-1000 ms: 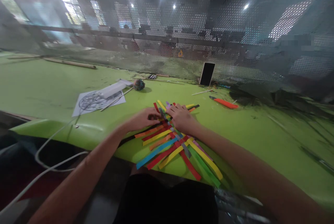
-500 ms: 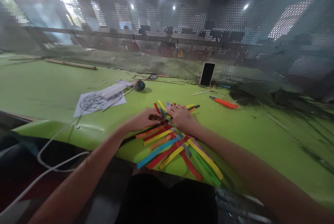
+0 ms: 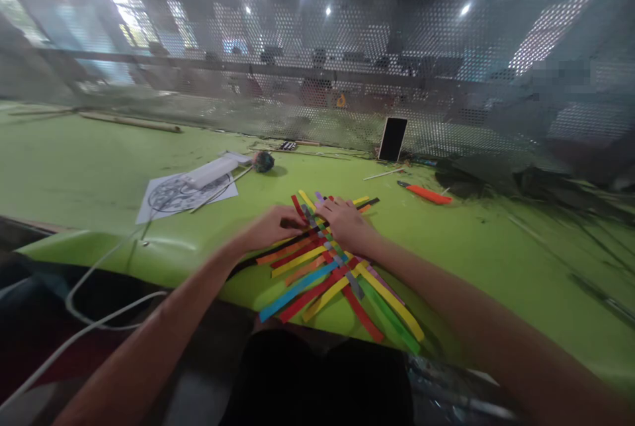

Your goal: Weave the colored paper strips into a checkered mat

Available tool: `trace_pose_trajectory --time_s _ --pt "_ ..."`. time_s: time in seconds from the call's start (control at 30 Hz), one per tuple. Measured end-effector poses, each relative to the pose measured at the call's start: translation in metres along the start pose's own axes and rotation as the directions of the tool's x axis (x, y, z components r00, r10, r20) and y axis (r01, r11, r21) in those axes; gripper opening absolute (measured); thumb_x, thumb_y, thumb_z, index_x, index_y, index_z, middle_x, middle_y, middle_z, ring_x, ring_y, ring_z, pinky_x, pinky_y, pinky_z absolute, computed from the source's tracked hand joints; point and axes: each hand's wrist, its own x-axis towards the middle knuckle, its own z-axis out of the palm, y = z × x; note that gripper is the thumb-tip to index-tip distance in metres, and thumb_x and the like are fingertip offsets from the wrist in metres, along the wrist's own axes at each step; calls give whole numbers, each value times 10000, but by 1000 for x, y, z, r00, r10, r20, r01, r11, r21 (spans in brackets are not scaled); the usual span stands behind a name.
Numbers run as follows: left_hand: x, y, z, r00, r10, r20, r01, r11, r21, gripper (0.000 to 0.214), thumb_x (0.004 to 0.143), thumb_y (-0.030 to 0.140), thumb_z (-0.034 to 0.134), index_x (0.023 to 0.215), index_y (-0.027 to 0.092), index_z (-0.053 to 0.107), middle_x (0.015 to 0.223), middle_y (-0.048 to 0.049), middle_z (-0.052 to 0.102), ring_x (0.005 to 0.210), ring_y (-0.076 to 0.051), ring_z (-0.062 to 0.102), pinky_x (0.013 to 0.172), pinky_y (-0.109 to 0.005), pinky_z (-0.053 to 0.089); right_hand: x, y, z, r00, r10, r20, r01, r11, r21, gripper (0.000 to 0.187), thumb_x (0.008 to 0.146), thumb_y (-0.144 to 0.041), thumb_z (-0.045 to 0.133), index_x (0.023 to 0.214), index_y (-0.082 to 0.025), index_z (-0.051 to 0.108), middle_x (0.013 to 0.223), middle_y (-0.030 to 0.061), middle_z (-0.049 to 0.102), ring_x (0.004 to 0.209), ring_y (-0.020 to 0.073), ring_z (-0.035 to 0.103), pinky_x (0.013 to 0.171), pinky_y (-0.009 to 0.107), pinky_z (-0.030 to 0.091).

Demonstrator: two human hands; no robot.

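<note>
Green smooth sheeting covers the table (image 3: 496, 247), with its near edge curling at left. On it, in front of the person, a weave of coloured strips (image 3: 341, 272) lies flat near the table's front edge, running diagonally from far left to near right. The strips cross tightly along the middle; loose ends fan out on both sides. Noted among them: a blue strip (image 3: 297, 290) pointing to near left, and a green strip (image 3: 389, 315) beside a yellow one at near right.

Left hand (image 3: 276, 226): at the weave's far left side, by black and red strip ends. Fingers bent inward, with a gap showing below the index finger; cannot tell whether the tips pinch a strip.

Right hand (image 3: 348, 224): back upward, laid over the far right part of the weave. Fingers extended, side by side with narrow gaps; strip ends protrude beyond it.

Surroundings: a printed sheet (image 3: 163, 204) with a circular pattern lies to the left, partly under a white oblong object (image 3: 211, 172). Just beyond is a dark round ball (image 3: 262, 161). A smartphone (image 3: 393, 139) leans upright near the perforated screen (image 3: 297, 108). An orange-handled tool (image 3: 429, 195) rests to the right of the weave; its exact type is too small to tell.
</note>
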Motion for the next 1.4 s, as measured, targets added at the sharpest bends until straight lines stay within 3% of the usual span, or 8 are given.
trace_pose_trajectory --time_s 0.47,0.73,1.27,1.4 --pt "-1 3 1 1000 -15 -18 15 1000 3 157 861 278 685 948 180 772 970 -61 760 850 -180 692 802 -299 547 2 0 1 999 36 40 -37 999 10 587 860 12 451 1399 -192 562 1469 120 566 1236 301 518 956 453 436" --pt "-1 4 7 1000 -11 -1 12 997 82 241 912 291 607 1079 196 754 1020 -64 761 907 -198 690 813 -303 551 1 -2 -2 999 26 27 -26 1000 -10 600 847 29 443 1401 -166 561 1454 124 577 1218 304 527 931 432 437" --pt "-2 -3 5 1000 27 -1 -26 989 148 270 920 329 600 1118 204 734 1016 -62 732 830 -175 644 752 -288 524 5 -1 1 994 71 77 -76 995 59 567 921 -20 377 1443 -173 537 1525 102 528 1347 324 460 1035 481 394" --pt "-1 -5 6 999 43 -10 -41 989 143 266 919 341 610 1107 200 734 1042 -70 728 861 -185 647 766 -298 524 3 -1 2 998 56 41 -58 997 52 549 924 -11 383 1421 -176 548 1463 105 575 1278 305 495 1007 450 403"
